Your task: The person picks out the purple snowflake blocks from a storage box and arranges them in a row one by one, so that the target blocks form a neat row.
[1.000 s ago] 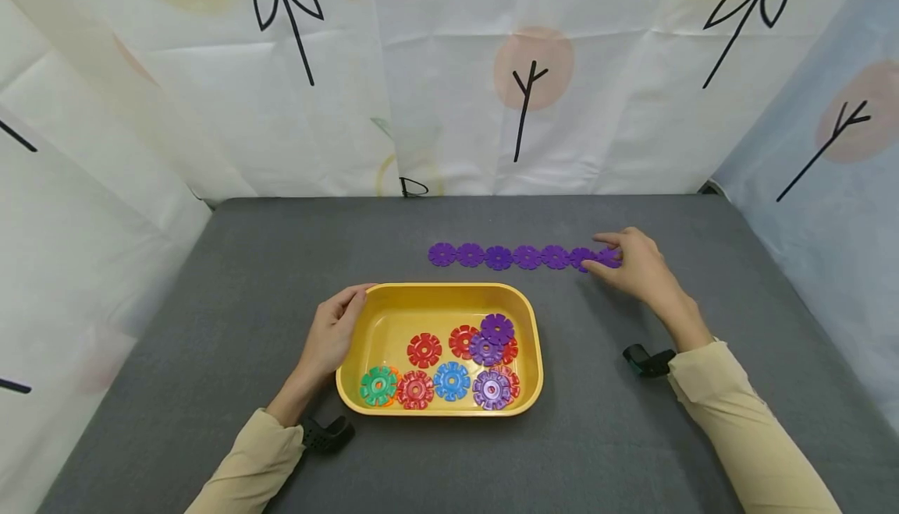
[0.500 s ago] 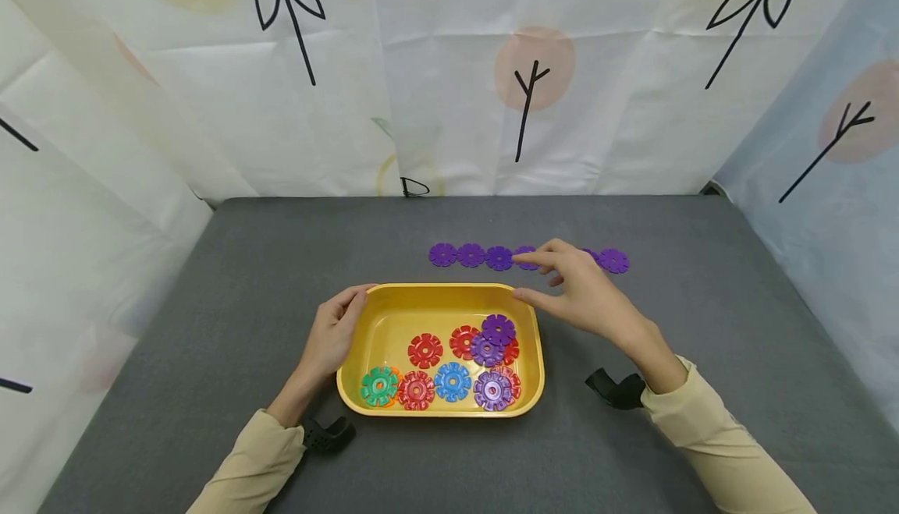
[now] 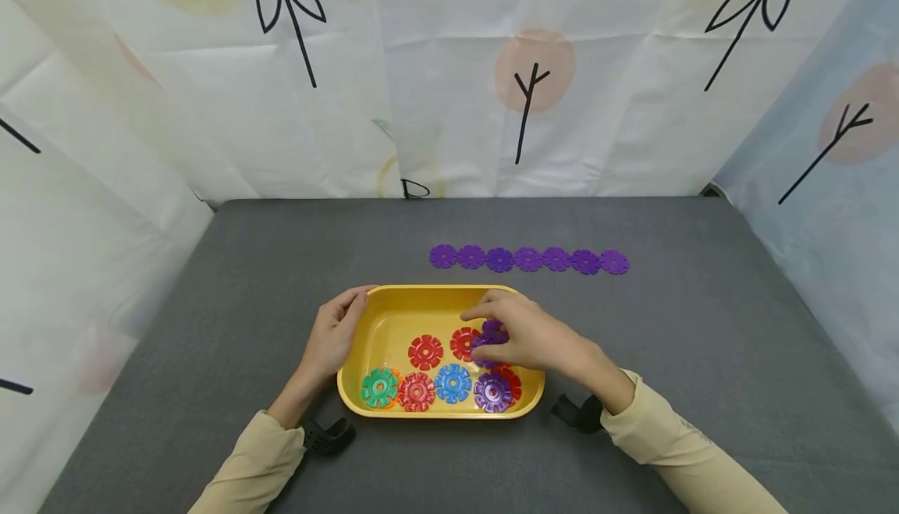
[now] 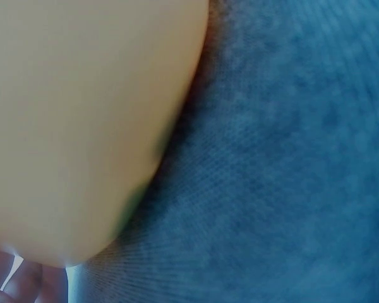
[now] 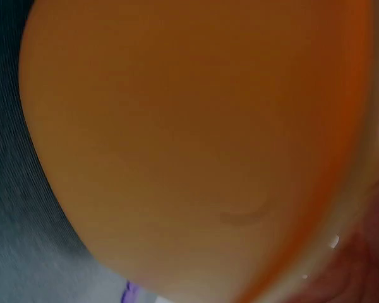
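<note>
A yellow tray (image 3: 438,414) holds flower-shaped plastic discs. My left hand (image 3: 332,336) grips its upper left rim, thumb at the edge. In the left wrist view the tray's outer wall (image 4: 82,126) fills much of the frame, with fingertips (image 4: 28,284) at the bottom corner. My right hand (image 3: 530,332) is over the tray's right side, thumb and fingers apart, around overlapping purple flower discs (image 3: 495,332) that it partly hides. Whether it touches them cannot be told. The right wrist view shows mostly the tray's wall (image 5: 177,139).
Behind the tray lies a row of several purple flower discs (image 3: 528,259), joined edge to edge. Red discs (image 3: 425,352), a green disc (image 3: 379,387) over an orange one, a blue disc (image 3: 453,383) and another purple disc (image 3: 493,392) lie in the tray.
My right hand has left the right end of the purple row and moved left and toward me, down over the tray. My left hand stays on the rim.
</note>
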Available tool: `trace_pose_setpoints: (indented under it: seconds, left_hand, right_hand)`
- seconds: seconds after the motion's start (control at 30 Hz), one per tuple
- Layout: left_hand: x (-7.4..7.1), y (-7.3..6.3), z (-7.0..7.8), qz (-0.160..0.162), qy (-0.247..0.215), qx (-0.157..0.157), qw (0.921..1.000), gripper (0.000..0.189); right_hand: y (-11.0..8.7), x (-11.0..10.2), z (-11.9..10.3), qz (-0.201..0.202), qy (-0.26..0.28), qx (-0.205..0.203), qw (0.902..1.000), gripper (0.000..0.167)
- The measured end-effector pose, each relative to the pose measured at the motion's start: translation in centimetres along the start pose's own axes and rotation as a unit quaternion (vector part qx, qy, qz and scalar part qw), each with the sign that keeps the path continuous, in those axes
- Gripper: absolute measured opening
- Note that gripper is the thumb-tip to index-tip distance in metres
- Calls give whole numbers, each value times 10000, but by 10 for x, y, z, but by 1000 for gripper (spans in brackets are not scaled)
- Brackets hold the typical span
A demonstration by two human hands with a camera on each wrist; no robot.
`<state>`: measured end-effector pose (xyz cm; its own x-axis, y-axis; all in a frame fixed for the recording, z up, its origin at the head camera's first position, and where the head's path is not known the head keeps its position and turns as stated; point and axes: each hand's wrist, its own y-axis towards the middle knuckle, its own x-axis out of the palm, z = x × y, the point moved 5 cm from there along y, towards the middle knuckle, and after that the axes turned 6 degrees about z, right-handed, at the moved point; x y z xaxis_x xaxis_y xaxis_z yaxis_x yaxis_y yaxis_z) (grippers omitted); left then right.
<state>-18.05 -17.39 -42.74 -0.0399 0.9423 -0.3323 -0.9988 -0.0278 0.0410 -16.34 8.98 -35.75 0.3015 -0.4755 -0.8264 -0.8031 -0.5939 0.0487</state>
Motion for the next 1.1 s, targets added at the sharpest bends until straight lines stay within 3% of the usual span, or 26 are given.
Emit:
trace_pose_setpoints:
  seconds: [0.13,0.4,0.67,0.87,1.1]
  left_hand:
    - [0,0,0,4,22,12,10000,42]
    - [0,0,0,31,43,8,10000,43]
    - [1,0,2,15,-28,47,10000,42]
    - [0,0,3,41,-27,49,10000,42]
    - [1,0,2,26,-40,60,10000,42]
  right_hand:
    - [1,12,-1,-327,-300,20,9990,44]
    - [4,24,-3,-558,-724,94,9958,38]
    - [6,31,-2,-149,-974,-3,9951,32]
    - [12,40,0,68,-757,-99,9971,39]
    - [13,41,3,-248,-454,64,9986,52]
